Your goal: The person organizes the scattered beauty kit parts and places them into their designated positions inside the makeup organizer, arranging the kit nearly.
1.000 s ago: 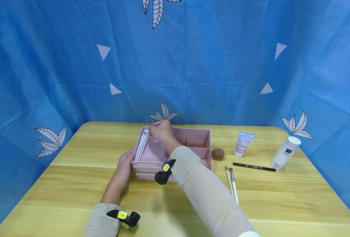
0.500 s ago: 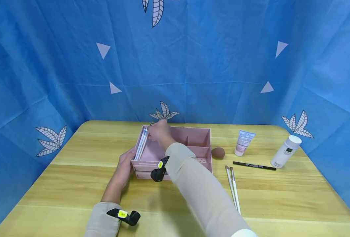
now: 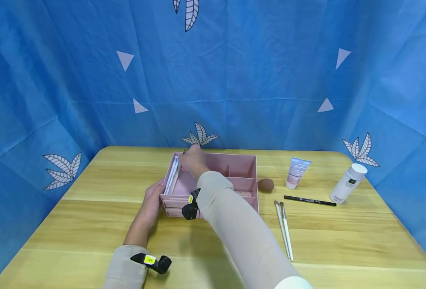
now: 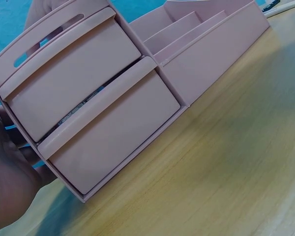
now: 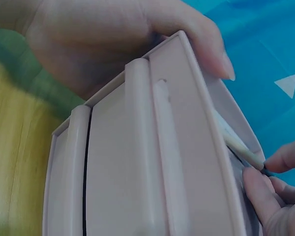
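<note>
A pink makeup organizer with drawers in its front stands on the wooden table. My left hand holds its left wall, thumb at the rim and fingers along the outside. Inside the upper left compartment, my right hand pinches a slim makeup brush near its dark end, between thumb and fingertips. The brush's pale handle slants toward the front of the compartment. Several thin white sticks lie beside it along the left wall. My right hand and sleeve cover part of the organizer.
Right of the organizer lie a brown makeup sponge, two white-handled brushes and a black pencil. A small tube and a white bottle stand farther right. Blue patterned cloth hangs behind the table.
My right hand has shifted slightly left and lower into the compartment with the brush, and the sleeve swings left with it. The left hand stays at the organizer's side.
</note>
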`<state>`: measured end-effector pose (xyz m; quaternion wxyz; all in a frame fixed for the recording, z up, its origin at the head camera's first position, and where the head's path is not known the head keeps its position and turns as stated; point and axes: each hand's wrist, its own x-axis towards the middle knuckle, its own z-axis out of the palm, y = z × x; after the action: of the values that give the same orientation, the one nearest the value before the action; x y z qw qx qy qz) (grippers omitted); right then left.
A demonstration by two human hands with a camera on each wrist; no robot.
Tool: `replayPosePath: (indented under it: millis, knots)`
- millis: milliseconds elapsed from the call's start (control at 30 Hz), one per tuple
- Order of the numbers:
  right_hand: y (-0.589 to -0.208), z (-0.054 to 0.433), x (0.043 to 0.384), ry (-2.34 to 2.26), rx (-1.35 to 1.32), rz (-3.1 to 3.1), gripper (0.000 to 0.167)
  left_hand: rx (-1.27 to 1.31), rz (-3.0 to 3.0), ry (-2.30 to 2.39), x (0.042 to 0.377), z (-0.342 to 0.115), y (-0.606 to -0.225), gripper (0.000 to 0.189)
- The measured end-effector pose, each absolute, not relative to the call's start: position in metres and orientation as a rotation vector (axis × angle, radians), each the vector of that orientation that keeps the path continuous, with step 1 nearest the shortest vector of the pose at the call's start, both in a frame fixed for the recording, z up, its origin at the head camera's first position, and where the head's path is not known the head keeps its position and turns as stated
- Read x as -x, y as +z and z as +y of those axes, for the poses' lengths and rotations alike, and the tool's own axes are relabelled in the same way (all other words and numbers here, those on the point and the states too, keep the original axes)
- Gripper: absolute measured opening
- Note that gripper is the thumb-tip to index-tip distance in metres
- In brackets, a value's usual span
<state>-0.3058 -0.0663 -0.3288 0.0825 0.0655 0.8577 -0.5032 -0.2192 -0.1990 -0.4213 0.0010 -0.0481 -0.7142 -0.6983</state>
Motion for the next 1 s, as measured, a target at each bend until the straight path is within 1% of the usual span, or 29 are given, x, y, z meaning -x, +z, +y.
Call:
replayPosePath:
  millis: [267, 500, 767, 1000]
  knots:
    - [-0.3288, -0.0657, 0.3033, -1.434, -0.151, 2.610, 0.019, 0.156, -2.226, -2.192, 0.2199, -0.1988, -0.4212, 0.050]
    - [-0.3274, -0.0642, 0.2987, -1.343, -0.079, 2.692, 0.005, 0.192, -2.222, -2.163, 0.2192, -0.1987, -0.4204, 0.048]
    - [-0.3289, -0.0641, 0.2990, -1.285, -0.013, 2.709, 0.007, 0.183, -2.227, -2.173, 0.2193, -0.1992, -0.4195, 0.048]
    - [-0.3312, -0.0648, 0.2986, -1.200, 0.057, 2.766, 0.019, 0.175, -2.230, -2.166, 0.2190, -0.1986, -0.4188, 0.047]
